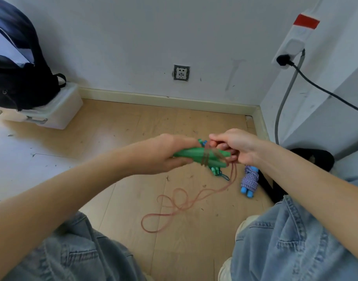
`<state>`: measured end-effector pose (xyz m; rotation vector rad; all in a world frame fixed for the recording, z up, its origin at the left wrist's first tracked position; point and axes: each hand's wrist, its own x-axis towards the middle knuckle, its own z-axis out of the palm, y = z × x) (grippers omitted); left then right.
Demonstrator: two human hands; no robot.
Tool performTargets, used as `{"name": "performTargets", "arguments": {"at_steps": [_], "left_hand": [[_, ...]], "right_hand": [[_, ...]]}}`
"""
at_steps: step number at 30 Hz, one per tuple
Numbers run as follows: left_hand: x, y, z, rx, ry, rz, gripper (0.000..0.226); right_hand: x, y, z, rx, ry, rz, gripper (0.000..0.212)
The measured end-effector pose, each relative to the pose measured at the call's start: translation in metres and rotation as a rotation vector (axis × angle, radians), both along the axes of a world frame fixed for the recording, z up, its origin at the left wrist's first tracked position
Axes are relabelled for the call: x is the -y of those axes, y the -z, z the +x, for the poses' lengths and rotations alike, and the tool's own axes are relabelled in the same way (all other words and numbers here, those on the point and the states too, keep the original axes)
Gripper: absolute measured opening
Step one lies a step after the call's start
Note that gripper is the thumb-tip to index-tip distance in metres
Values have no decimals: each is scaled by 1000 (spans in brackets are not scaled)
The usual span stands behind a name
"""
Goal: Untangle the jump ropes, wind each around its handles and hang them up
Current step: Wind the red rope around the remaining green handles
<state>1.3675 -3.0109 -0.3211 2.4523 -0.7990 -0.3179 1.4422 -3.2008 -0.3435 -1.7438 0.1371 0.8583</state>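
My left hand (170, 154) grips two green jump-rope handles (191, 155) held side by side above the wooden floor. A few turns of thin reddish rope (206, 157) wrap round their middle. My right hand (235, 146) pinches that rope at the handles' right end. The loose rest of the rope (174, 207) hangs down and lies in loops on the floor. A second rope with blue handles, wound in blue-and-white cord (248, 180), lies on the floor to the right. Another green and blue bundle (215, 171) shows partly below the held handles.
I am crouched, with my denim-clad knees (291, 236) low in view. A white plastic box (52, 110) with a dark backpack (17, 69) on it stands at the back left. A wall socket (181, 73), a power strip with a black cable (324, 90) and a dark object (316, 159) are on the right.
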Motion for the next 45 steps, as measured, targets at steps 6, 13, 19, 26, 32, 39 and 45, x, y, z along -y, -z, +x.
{"name": "performTargets", "arguments": {"at_steps": [6,13,19,26,32,39,45], "left_hand": [[-6,0,4,-70,-342,-423,41],[-12,2,9,-405,-372,-593,34],[-26,1,25,-578,-658,-938,26],[-45,20,37,-319,-1008,-405,17],[-10,35,16,-294,-434,359,19],[9,-4,-4,-419,57,117,23],[-12,-11,1,-473,-247,-357,10]], "right_hand": [[-9,0,-8,-104,-451,-85,36],[-5,0,-8,159,-390,61,20],[-14,-1,-11,302,-299,202,14],[-16,-9,-16,259,-384,161,32],[-18,-15,-12,331,-335,130,34],[-15,-3,-12,493,-378,-278,38],[-7,-6,-6,302,-443,-231,34]]}}
